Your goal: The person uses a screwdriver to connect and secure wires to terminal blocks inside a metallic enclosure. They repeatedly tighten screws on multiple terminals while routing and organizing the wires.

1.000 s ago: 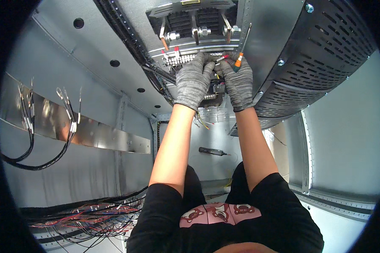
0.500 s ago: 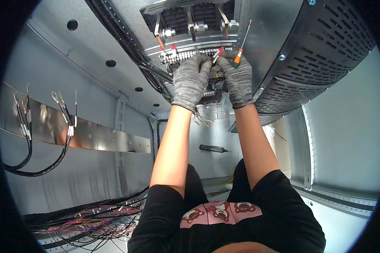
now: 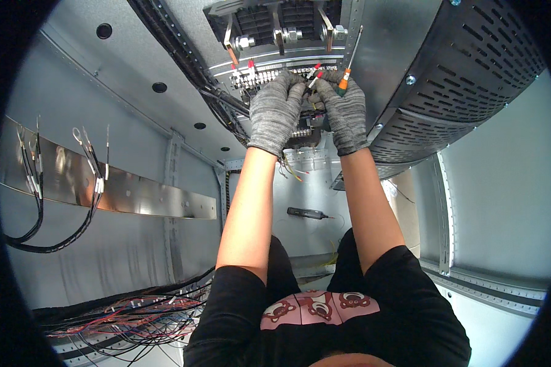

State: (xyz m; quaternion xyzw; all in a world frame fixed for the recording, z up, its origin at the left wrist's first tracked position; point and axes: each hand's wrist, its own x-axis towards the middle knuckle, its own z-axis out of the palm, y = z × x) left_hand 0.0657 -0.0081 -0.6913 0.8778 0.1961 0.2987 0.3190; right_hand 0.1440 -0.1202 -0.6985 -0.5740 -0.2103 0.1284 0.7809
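Both my hands wear grey knit gloves and work close together at a terminal strip (image 3: 260,78). Between them stand wire ends with white sleeves and red tips (image 3: 315,79). My left hand (image 3: 272,113) is closed, its thumb and fingertips pinched at the lower end of one such wire. A screwdriver (image 3: 344,79) with an orange and green handle rests in my right hand (image 3: 347,119), its shaft pointing up and away. The right fingers curl in toward the same wires; their tips are partly hidden.
Large bolted busbars (image 3: 278,37) sit beyond the strip. A perforated black cover (image 3: 465,73) curves along the right. Black cables with bare lugs (image 3: 98,183) hang at left, above a loose wire bundle (image 3: 134,318). A dark pen-shaped tool (image 3: 307,213) lies below my hands.
The view has shifted slightly. A second red-tipped wire end now shows beside the first, between my hands. Both hands stay at nearly the same place, and the screwdriver is still in my right.
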